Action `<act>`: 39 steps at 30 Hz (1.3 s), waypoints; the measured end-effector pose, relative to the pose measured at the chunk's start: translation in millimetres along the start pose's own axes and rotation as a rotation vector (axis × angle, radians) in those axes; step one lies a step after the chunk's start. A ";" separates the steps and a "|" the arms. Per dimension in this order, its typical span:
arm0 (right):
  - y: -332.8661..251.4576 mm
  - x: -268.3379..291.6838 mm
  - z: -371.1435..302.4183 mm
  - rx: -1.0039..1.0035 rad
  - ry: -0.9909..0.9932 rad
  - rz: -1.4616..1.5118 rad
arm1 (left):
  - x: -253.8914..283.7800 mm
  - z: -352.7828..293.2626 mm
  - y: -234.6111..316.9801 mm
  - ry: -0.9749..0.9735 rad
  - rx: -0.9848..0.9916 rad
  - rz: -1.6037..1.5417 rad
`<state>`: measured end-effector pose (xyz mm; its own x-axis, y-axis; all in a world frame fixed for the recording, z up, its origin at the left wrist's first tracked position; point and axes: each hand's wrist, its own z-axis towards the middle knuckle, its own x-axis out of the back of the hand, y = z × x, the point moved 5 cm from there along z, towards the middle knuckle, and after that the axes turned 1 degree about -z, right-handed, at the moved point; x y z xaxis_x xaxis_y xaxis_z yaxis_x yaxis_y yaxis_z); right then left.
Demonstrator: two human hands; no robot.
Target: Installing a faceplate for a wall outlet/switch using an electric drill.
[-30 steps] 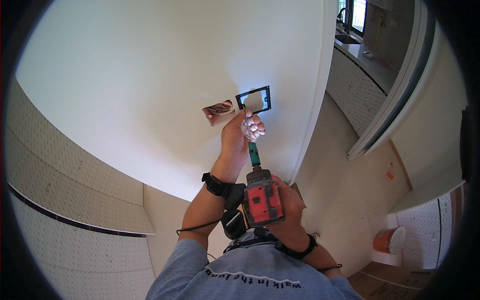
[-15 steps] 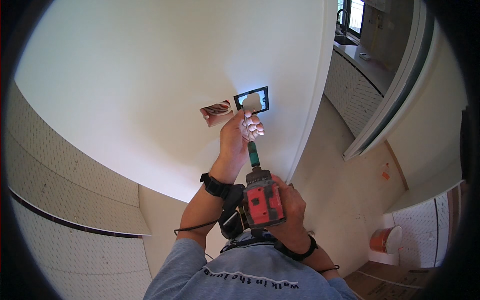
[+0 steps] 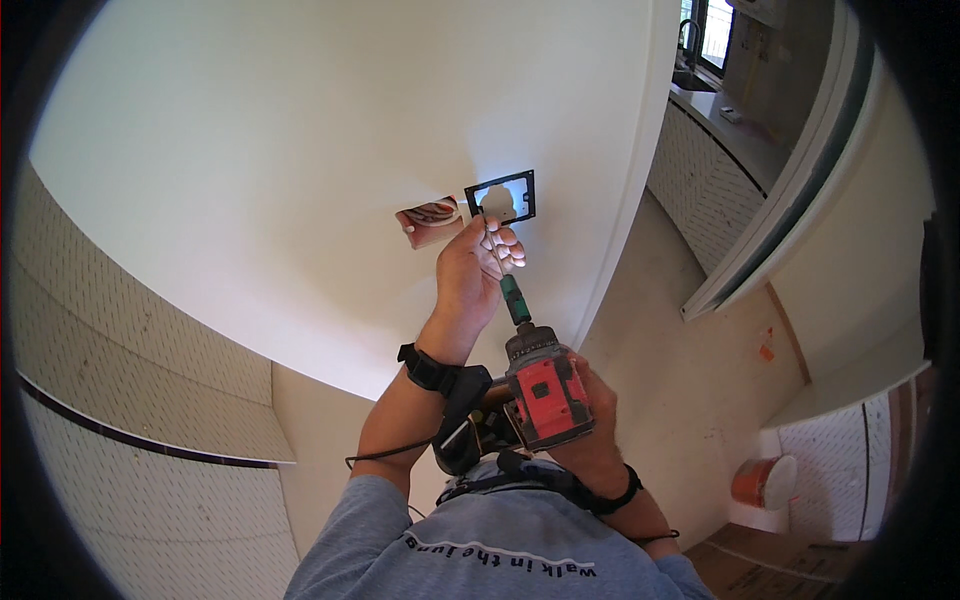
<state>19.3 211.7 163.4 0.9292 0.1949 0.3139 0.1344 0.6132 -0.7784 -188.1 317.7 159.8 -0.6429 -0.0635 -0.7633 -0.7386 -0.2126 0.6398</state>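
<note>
My right hand point(image 3: 596, 425) grips a red and black cordless drill point(image 3: 552, 400) in front of my chest. From its chuck a green-sleeved bit holder point(image 3: 515, 298) with a thin metal shaft runs up to the wall. My left hand point(image 3: 468, 275) pinches the shaft's far end with thumb and fingertips, the other fingers loosely curled. That tip meets the lower left corner of a black rectangular frame point(image 3: 533, 192) on the white wall; whether a screw sits there is hidden by my fingers. Left of the frame is a wall opening point(image 3: 430, 222) with coiled wires inside.
The white wall point(image 3: 300, 150) ends at a vertical edge on the right. Beyond stand a doorway frame point(image 3: 770, 235) and a counter with a sink point(image 3: 692, 80). An orange and white bucket point(image 3: 762, 483) and cardboard point(image 3: 770, 560) are at lower right. Patterned covering point(image 3: 150, 340) lies at left.
The drill's body has swung a little to the right and down, so the bit slants more. My left hand stays at the frame's lower left corner.
</note>
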 end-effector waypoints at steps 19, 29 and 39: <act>0.4 -0.5 6.8 0.027 -0.046 -0.087 | 26.5 -39.9 27.0 0.273 -0.693 1.193; 2.3 1.6 16.8 0.049 -0.019 -0.028 | 3.4 -27.5 44.0 0.335 -1.324 2.205; -2.4 2.9 17.5 0.059 -0.014 -0.069 | 0.9 -26.8 43.4 0.338 -1.343 2.191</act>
<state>15.6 224.2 175.7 0.9136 0.1606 0.3736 0.1772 0.6698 -0.7211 -215.3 282.4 184.5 0.1733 -0.9025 0.3944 0.9844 0.1460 -0.0985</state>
